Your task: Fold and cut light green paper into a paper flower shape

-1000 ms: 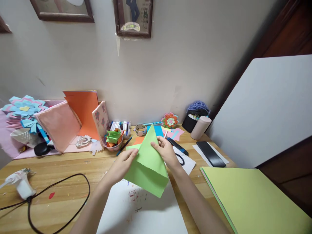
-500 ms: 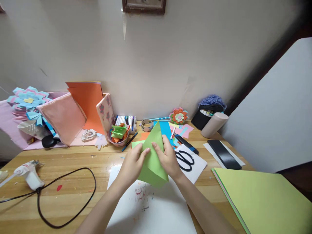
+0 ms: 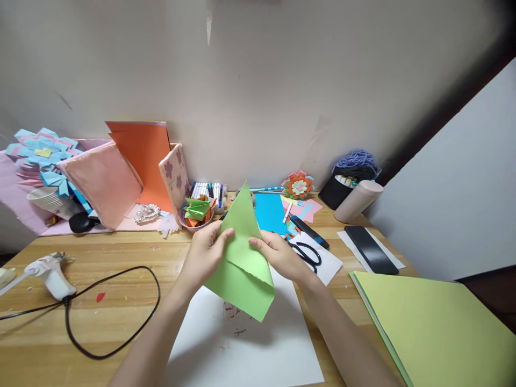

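Observation:
A sheet of light green paper (image 3: 241, 252), folded over so that its top narrows to a point, is held up above a marked white sheet (image 3: 258, 352). My left hand (image 3: 206, 250) pinches its left edge, thumb across the front. On the opposite edge, my right hand (image 3: 282, 255) grips the paper the same way, its thumb also in front. A rough, uneven edge of the folded layer runs slantwise below my thumbs. The fingers behind the paper are partly hidden. Black-handled scissors (image 3: 309, 257) lie just beyond my right hand on a piece of white paper.
On the left lies a white glue gun (image 3: 52, 277) with a looped black cord. A stack of coloured paper (image 3: 435, 322) is at right, near a black phone (image 3: 371, 250). Along the wall stand a pink box (image 3: 105, 183), markers (image 3: 207, 193), a paper flower (image 3: 298, 185) and a bottle (image 3: 358, 201).
Both hands have tilted the green paper, its point shifting left and its lower part swinging toward me. More of the rough folded edge shows. The camera view has dipped slightly.

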`<act>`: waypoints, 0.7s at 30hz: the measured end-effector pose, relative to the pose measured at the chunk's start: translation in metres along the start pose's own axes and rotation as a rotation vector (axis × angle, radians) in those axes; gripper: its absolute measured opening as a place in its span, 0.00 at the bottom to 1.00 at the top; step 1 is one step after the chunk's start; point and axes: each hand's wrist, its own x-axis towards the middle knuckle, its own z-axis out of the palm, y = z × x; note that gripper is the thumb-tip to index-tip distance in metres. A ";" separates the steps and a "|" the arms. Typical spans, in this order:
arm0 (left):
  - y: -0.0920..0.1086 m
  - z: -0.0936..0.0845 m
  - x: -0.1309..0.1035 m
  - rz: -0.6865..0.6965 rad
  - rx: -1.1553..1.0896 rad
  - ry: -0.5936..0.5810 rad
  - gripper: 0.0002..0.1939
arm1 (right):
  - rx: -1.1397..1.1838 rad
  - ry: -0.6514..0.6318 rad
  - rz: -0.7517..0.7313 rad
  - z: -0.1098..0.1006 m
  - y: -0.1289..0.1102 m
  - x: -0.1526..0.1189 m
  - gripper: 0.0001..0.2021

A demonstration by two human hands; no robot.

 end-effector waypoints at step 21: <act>-0.011 -0.021 0.016 -0.057 0.004 0.073 0.11 | -0.030 -0.279 0.198 0.001 0.012 0.005 0.13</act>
